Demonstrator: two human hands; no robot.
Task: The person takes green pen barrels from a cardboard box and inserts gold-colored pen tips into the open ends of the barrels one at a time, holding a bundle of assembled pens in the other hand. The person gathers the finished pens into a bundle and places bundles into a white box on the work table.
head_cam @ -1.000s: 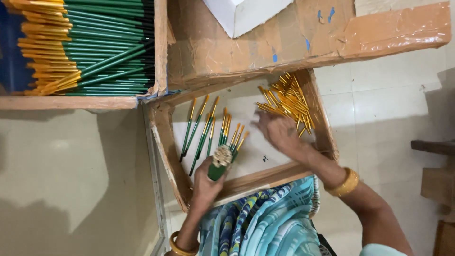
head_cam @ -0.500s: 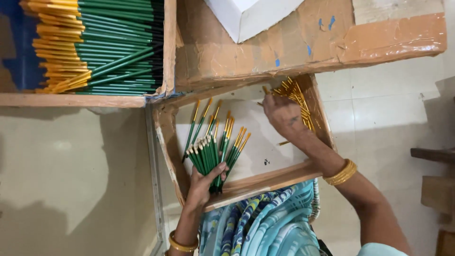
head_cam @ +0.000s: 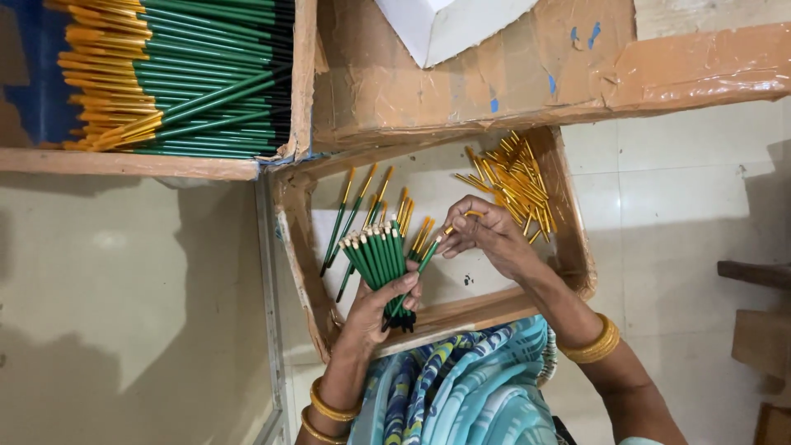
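Left hand [head_cam: 381, 306] grips a fan of green pens [head_cam: 377, 257] over the cardboard tray [head_cam: 306, 272]; right hand [head_cam: 486, 232] pinches a yellow cap [head_cam: 471, 214]. Loose caps [head_cam: 511, 183] lie at two o'clock; beige tiled floor [head_cam: 132, 305] at nine.

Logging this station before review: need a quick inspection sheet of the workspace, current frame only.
Surface: shallow cardboard tray with pale liner, on the lap.
Job's things: bundle of green pens; loose pile of yellow caps; capped pens lying in the tray.
Clutter: white box on the brown carton.
Hands: left hand grips the bundle; right hand pinches a cap at a pen tip.
Cables: nothing seen.
Surroundings: box of finished pens, tiled floor.
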